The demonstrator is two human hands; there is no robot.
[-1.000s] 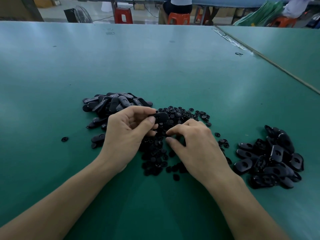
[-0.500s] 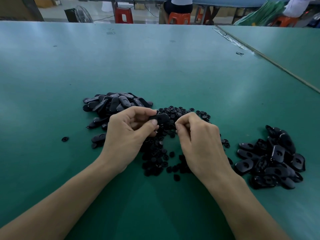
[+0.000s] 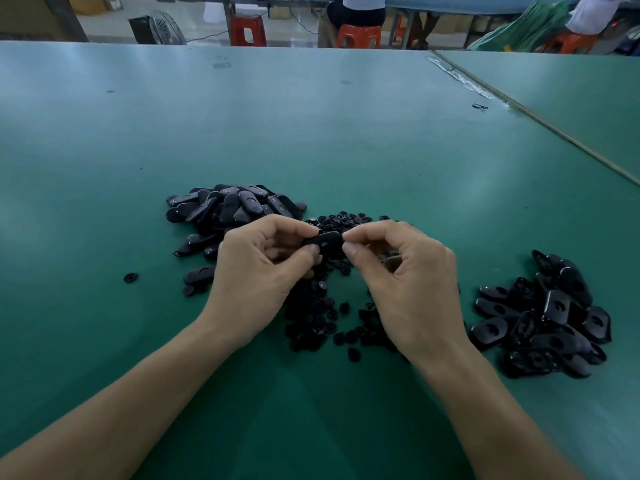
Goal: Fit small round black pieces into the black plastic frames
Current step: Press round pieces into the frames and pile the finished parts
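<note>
**Seating a piece in the frame held over the heap**

The left hand (image 3: 263,271) pinches one frame (image 3: 323,239) by its left end, thumb below and fingers above, and holds it about level just above the heap of pieces (image 3: 322,306) on the tabletop (image 3: 311,133). The right hand (image 3: 408,282) has its grip pressed together, thumb tip to forefinger tip, right at the frame's free end. It probably pinches a piece, but that is too small and dark to make out. To do this well, the left grip should hold the frame steady with its hole uncovered. The right should bring the piece flat and centred, then press straight in. A tilted piece could jam or drop into the heap. More frames lie in a left pile (image 3: 235,209) and a right pile (image 3: 543,317).
</note>
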